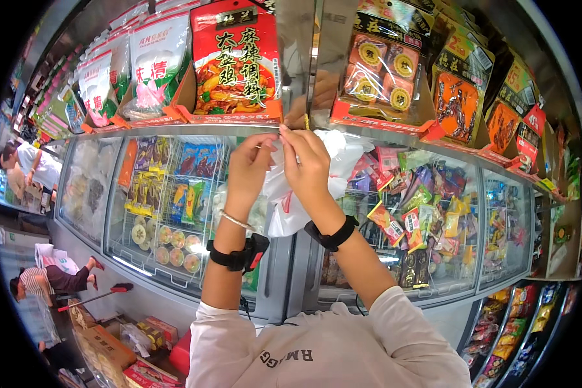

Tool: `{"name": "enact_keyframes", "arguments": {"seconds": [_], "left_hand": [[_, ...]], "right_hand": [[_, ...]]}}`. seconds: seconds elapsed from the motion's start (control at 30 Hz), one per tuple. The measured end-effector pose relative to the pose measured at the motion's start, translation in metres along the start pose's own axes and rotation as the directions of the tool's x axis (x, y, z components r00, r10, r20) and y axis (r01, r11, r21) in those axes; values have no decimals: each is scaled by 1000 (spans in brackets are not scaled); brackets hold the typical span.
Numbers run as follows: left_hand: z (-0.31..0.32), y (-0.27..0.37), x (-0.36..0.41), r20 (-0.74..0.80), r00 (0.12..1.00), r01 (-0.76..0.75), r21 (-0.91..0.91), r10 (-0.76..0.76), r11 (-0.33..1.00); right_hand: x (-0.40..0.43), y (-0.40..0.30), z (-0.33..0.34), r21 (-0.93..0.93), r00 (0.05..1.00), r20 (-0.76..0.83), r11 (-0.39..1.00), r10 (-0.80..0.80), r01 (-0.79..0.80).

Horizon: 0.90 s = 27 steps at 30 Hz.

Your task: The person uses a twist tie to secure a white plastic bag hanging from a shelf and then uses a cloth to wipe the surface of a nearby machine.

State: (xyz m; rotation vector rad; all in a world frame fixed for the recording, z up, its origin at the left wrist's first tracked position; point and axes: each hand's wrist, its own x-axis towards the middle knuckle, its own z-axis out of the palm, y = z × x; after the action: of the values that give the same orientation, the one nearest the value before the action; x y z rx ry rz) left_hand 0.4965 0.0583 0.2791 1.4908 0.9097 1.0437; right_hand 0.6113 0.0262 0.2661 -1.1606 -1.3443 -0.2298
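Note:
My left hand and my right hand are raised close together at the shelf's front edge, their fingertips nearly meeting. Both have bent fingers; whether a small thing is pinched between them cannot be made out. Behind and below the hands hang white plastic bags with red print. Just above the fingertips is the metal shelf edge. A red seasoning packet stands upright in an orange display box above my left hand. To the upper right, a packet with pink-brown blocks stands in another box.
Glass-topped chest freezers with frozen goods lie beneath my arms. White and green seasoning bags fill the upper left shelf. Snack racks stand at lower right. At lower left are cardboard boxes, a broom and people farther off.

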Motion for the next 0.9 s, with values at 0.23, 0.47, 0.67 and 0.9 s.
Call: {"name": "enact_keyframes", "arguments": {"seconds": [0.23, 0.47, 0.67, 0.9], "left_hand": [[20, -8, 6, -25, 996, -87, -236, 84, 968], [25, -4, 4, -119, 952, -274, 75, 282, 959], [33, 5, -2, -183, 899, -334, 301, 398, 893], [35, 0, 2, -133, 775, -462, 548, 617, 698]], "right_hand": [[-2, -8, 2, 144, 974, -62, 968, 216, -205], [-5, -8, 0, 59, 967, -145, 977, 210, -204], [-5, -9, -1, 120, 939, -139, 947, 315, -299], [-1, -10, -7, 4, 973, -127, 981, 191, -192]]}}
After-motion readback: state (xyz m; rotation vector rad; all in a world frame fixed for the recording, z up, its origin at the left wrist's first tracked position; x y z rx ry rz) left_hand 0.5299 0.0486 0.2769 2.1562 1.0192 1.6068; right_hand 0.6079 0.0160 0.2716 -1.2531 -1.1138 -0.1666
